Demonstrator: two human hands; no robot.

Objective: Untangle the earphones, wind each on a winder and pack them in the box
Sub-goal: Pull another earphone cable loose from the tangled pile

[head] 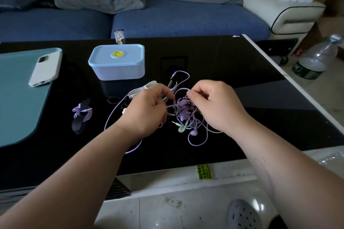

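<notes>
- Blue sofa cushions run along the back, and in front of them sits the glossy black counter (232, 80) where I'm working.
- The tangle (183, 106) of purple earphone cords lies between my two hands, just nearer to me than the box (117, 61). The box still has its pale-blue lid on.
- My right grip (217, 106) has its fingers curled and pinches a purple cord at the top of the knot.
- My left grip (145, 109) is curled at the knot's left edge and seems to pinch a strand. Its fingertips are partly hidden, so I judge that only from the taut cord leading to it.
- The right hand is closer to the core of the knot. A long loose loop (111, 119) trails out leftward and passes under my left wrist.
- A green earbud (181, 128) pokes out on the near side of the tangle, so more than one set is caught up in it.
- One purple set is already wrapped on a black winder (81, 115), well to the left. White winders (143, 88) wait just beyond my left knuckles.
- I'd guess the next move is to draw the hands apart sideways, with the left feeding out slack.
</notes>
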